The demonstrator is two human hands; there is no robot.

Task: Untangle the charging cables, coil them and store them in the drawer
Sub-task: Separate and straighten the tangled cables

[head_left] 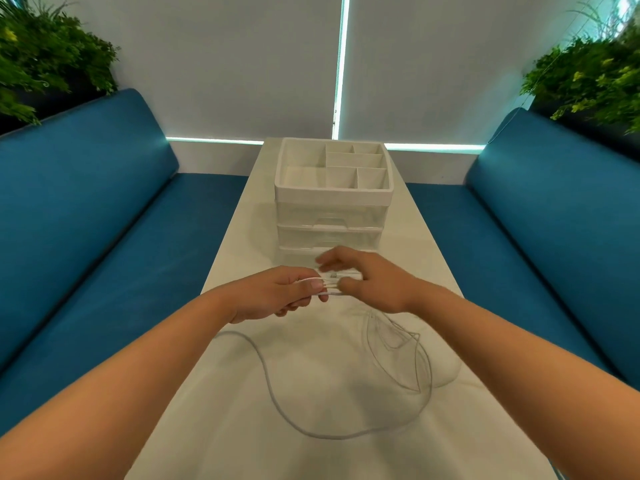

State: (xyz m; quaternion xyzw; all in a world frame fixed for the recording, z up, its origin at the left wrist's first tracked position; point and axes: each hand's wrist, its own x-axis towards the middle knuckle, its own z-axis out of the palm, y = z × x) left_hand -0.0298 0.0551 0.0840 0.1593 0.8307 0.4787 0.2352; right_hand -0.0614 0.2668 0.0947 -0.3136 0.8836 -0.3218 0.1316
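Above the smooth, glossy white desk (322, 455), the left hand (277, 294) pinches a small bundle of thin white charging cables (332, 284), fingers closed on it. The right hand (367, 280) touches the bundle's other end, its fingers loosely spread. A round grey cable (273, 396) loops slackly across the desk. Behind stands a translucent plastic drawer unit (330, 216) with a white compartmented top tray.

A single view is given, taken from a wide-angle camera worn on the head and aimed forward and down along a white table (346, 393). Both forearms are seen entering from the bottom corners, so the near table end is shown close up. The drawer organiser (334, 199) is seen farther off at mid-frame, with the window blinds (242, 64) faced beyond. Straight lines are bent towards the edges by the lens.
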